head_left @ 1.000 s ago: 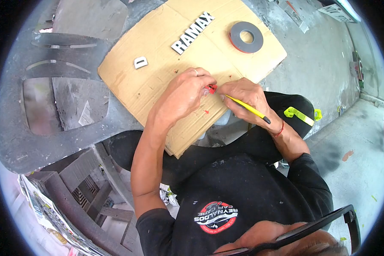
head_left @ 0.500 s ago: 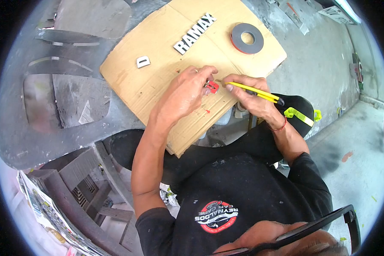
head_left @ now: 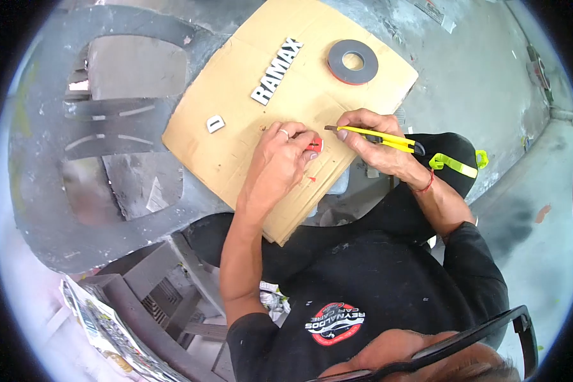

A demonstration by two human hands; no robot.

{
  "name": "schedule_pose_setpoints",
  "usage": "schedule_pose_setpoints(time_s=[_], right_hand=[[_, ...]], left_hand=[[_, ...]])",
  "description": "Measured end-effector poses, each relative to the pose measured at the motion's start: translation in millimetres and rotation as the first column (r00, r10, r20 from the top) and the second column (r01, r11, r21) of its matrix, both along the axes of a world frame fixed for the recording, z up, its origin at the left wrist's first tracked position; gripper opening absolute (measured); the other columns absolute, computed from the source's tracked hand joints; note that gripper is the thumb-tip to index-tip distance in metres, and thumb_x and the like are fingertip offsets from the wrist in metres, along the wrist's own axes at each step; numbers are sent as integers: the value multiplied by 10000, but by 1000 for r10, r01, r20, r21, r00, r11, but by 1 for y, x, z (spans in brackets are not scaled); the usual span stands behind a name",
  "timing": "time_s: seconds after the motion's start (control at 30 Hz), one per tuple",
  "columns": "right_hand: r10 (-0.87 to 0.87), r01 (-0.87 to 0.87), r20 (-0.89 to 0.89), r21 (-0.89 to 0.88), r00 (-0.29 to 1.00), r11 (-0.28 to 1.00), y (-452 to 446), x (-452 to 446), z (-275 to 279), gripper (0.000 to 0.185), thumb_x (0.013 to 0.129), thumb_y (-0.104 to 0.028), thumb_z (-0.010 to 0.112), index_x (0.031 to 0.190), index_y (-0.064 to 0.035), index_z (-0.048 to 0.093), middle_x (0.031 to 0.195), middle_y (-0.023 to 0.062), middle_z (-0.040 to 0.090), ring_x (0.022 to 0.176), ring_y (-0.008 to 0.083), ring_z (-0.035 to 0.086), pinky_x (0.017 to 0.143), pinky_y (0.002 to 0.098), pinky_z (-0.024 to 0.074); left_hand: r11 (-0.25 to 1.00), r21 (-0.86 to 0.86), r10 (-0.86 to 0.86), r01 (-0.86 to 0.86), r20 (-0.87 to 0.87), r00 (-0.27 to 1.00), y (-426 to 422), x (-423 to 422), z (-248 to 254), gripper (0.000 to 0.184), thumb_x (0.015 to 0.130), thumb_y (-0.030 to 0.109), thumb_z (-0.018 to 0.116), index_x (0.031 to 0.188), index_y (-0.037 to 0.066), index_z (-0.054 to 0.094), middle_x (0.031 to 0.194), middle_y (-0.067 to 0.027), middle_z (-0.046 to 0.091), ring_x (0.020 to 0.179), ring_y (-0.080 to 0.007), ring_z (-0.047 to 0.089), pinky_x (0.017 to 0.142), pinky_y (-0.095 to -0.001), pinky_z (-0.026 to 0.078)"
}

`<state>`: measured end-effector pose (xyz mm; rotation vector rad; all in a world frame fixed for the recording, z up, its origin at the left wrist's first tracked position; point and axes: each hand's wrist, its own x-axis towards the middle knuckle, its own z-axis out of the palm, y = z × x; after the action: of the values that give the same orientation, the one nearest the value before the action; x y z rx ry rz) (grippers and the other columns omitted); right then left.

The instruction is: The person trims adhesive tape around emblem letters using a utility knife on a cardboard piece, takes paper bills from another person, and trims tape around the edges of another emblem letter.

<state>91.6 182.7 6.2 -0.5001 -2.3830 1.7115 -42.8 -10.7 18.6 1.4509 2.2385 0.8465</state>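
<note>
My left hand [head_left: 280, 159] is closed, its fingertips pinching a small emblem letter [head_left: 314, 145] with a red backing, low over the cardboard sheet [head_left: 229, 159]. The fingers cover part of the letter. Gripped in my right hand [head_left: 375, 143] is a yellow utility knife [head_left: 388, 140], its dark blade [head_left: 330, 128] extended toward the left hand and apart from the letter. A loose white letter D [head_left: 215, 123] lies left of my hands. Farther up are joined letters reading RAMAX [head_left: 277, 71] and a roll of dark tape [head_left: 353, 62] with a red edge.
The cardboard rests on a grey, dusty panel [head_left: 134, 239] with cut-out openings at the left. Below it stands a grey slatted structure [head_left: 153, 299], with newspaper [head_left: 102, 331] beside it. A yellow-green strap [head_left: 455, 165] lies on my dark-clothed knee.
The view has shifted, so the cardboard and letters sit differently in frame. The left fingers now cover more of the red-backed letter. Both hands keep their holds.
</note>
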Motion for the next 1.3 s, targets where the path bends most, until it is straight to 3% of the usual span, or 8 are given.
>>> schedule_pose_setpoints(time_s=[0.07, 0.17, 0.23, 0.33, 0.77, 1.03, 1.1, 1.3], right_hand=[[-19, 19, -17, -8, 1000, 1000, 1, 0, -1, 189, 926, -171, 711, 1038, -21, 739, 793, 56, 699, 749, 91, 624, 684, 289, 524], [-31, 31, -28, -20, 999, 999, 4, 1, -1, 190, 931, -174, 716, 1042, -21, 737, 801, 42, 702, 748, 90, 621, 677, 285, 518], [-28, 27, -35, -29, 999, 999, 4, 0, 0, 183, 936, -169, 723, 1045, -23, 736, 816, 24, 709, 751, 88, 616, 675, 280, 511], [15, -18, -73, -50, 997, 999, 0, 1, -1, 182, 939, -168, 718, 1038, -17, 738, 809, 34, 712, 733, 93, 615, 662, 290, 510], [31, -32, -86, -5, 996, 999, -5, -1, -2, 197, 928, -209, 690, 987, -24, 722, 764, 117, 716, 672, 192, 696, 630, 343, 541], [-70, 69, -65, -23, 995, 997, -9, -1, 13, 186, 928, -165, 714, 1046, -20, 717, 835, 136, 734, 728, 219, 723, 652, 333, 546], [-62, 87, -365, 51, 929, 995, -14, -2, 10, 209, 924, -136, 734, 1088, -9, 716, 798, 90, 706, 671, 168, 654, 620, 321, 515], [87, -16, -456, 157, 886, 988, -18, -2, 10, 258, 910, -66, 707, 1158, 5, 695, 913, 157, 736, 763, 312, 722, 676, 356, 570]], left_hand=[[1000, -9, -9, 9, -25, 1000, 1, -1, 3, 375, 842, 44, 767, 1214, 49, 721, 1183, -120, 699, 1095, -314, 652, 956, -411, 524], [972, 195, 73, -133, 288, 955, -2, -1, -1, 317, 955, 41, 685, 1269, 7, 675, 1167, -151, 721, 1009, -284, 693, 895, -374, 544], [815, 302, 106, -495, 761, 640, -3, -2, -7, 308, 1069, 133, 585, 1342, -6, 610, 1142, -149, 734, 956, -205, 714, 847, -330, 559], [781, 271, -8, -563, 905, 426, -10, -11, -15, 315, 1116, 219, 506, 1327, 1, 591, 1162, -140, 735, 984, -174, 715, 854, -313, 564], [737, 98, 35, -668, 982, 183, -15, -7, -22, 262, 1086, 266, 575, 1226, 46, 597, 1248, -158, 706, 1087, -223, 705, 935, -346, 570], [798, 136, 0, -587, 974, 227, -6, 4, -27, 242, 1087, 205, 571, 1239, 20, 603, 1219, -141, 707, 1079, -199, 701, 971, -332, 573], [788, 124, 5, -602, 978, 209, -4, 9, -29, 254, 1088, 190, 567, 1260, 7, 604, 1223, -140, 705, 1086, -202, 701, 988, -338, 574], [758, 65, 1, -649, 995, 101, -3, 14, -33, 304, 1092, 182, 553, 1300, -27, 627, 1239, -149, 701, 1124, -222, 695, 1017, -359, 581]])
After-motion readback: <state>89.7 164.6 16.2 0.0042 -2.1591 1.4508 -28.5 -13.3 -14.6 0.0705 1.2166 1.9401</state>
